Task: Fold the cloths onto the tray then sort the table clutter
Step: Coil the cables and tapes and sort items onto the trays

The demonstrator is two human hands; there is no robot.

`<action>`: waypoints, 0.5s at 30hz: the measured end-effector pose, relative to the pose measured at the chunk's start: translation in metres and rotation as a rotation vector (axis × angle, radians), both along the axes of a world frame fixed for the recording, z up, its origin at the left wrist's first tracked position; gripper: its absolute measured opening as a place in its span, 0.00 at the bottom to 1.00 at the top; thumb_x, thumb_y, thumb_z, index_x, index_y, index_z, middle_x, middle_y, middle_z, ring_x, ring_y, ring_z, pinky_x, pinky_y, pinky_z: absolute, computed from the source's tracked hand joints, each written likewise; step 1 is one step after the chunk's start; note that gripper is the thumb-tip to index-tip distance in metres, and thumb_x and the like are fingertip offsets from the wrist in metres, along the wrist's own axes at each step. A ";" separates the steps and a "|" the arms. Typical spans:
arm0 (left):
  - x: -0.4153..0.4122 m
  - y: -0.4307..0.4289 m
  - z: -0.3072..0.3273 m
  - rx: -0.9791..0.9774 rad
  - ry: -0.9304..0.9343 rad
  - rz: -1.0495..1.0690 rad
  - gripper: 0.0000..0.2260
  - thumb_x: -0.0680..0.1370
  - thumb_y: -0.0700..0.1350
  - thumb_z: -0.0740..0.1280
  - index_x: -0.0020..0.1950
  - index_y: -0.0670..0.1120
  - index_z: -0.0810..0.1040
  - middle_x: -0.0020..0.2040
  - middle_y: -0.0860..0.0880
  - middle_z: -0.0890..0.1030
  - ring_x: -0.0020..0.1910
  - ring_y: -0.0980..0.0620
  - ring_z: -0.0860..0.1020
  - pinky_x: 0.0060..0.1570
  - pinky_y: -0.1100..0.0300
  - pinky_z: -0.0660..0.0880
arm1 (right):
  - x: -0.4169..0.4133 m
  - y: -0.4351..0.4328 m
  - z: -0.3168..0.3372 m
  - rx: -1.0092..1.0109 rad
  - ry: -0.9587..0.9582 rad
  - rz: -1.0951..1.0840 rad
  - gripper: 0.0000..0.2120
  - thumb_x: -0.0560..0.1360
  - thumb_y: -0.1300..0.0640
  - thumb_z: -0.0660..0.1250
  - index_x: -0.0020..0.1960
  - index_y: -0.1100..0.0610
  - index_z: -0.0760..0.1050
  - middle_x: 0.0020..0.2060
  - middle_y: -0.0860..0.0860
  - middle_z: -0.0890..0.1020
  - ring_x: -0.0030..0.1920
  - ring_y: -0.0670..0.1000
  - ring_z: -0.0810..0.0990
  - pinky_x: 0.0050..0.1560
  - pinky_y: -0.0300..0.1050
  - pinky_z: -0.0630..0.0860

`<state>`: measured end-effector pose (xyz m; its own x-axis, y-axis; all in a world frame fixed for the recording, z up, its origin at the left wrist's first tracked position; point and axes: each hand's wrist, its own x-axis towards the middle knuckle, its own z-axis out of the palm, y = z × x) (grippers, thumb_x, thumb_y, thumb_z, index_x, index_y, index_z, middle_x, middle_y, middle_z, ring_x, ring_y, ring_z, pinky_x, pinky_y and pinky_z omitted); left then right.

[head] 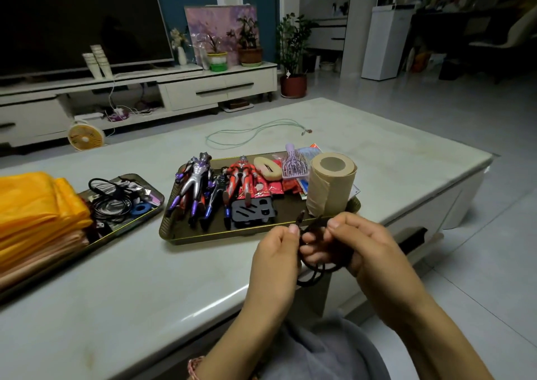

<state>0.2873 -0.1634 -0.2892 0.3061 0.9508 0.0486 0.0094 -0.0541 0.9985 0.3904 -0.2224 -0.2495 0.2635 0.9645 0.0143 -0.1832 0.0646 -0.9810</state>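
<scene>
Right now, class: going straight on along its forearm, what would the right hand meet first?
The right hand, holding a black cable, would probably meet the upright tan paper roll first; depth unclear.

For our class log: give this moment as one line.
left hand, right hand: gripping black cable | cloths: folded, left tray | green cable: loose on table

A big dark TV (81, 16) sits on a long white TV stand (220, 89). Two stacks of paper cups (98, 61) stand in front of the screen. Further along are a white vase (182, 55), a pink and purple painting (215, 22), and two small potted plants (249, 49). A tall plant (293, 57) in a red pot stands on the floor (377, 103) — just past the stand's end. A little yellow fan (85, 137) sits on the floor below the TV.
</scene>
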 end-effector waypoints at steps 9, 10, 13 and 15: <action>0.000 -0.006 0.004 0.033 -0.027 -0.011 0.13 0.78 0.53 0.60 0.42 0.49 0.79 0.21 0.56 0.64 0.22 0.60 0.62 0.25 0.67 0.59 | 0.002 -0.002 -0.011 -0.061 0.032 0.057 0.12 0.78 0.60 0.58 0.48 0.62 0.79 0.20 0.49 0.63 0.20 0.43 0.56 0.21 0.34 0.53; -0.001 -0.007 0.006 0.031 -0.038 -0.022 0.14 0.76 0.55 0.60 0.40 0.49 0.79 0.21 0.56 0.64 0.22 0.60 0.62 0.25 0.68 0.59 | 0.002 -0.002 -0.011 -0.063 -0.001 0.052 0.12 0.78 0.60 0.57 0.46 0.62 0.79 0.19 0.49 0.62 0.20 0.44 0.57 0.21 0.35 0.53; -0.003 -0.007 0.008 0.001 -0.061 -0.043 0.15 0.75 0.55 0.61 0.39 0.45 0.78 0.20 0.55 0.64 0.21 0.60 0.62 0.24 0.69 0.59 | 0.000 -0.002 -0.010 -0.064 -0.123 0.044 0.11 0.78 0.62 0.57 0.47 0.65 0.77 0.18 0.48 0.63 0.20 0.44 0.58 0.21 0.34 0.55; -0.003 -0.006 0.007 -0.031 -0.059 -0.045 0.14 0.78 0.49 0.61 0.36 0.44 0.76 0.21 0.55 0.64 0.22 0.60 0.62 0.24 0.69 0.60 | -0.001 -0.002 -0.009 -0.068 -0.210 0.046 0.10 0.78 0.64 0.57 0.46 0.65 0.76 0.18 0.46 0.64 0.19 0.42 0.59 0.20 0.31 0.56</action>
<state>0.2841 -0.1695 -0.2825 0.3464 0.9373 0.0388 -0.0516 -0.0222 0.9984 0.3895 -0.2246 -0.2588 0.2173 0.9761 -0.0016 0.0247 -0.0071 -0.9997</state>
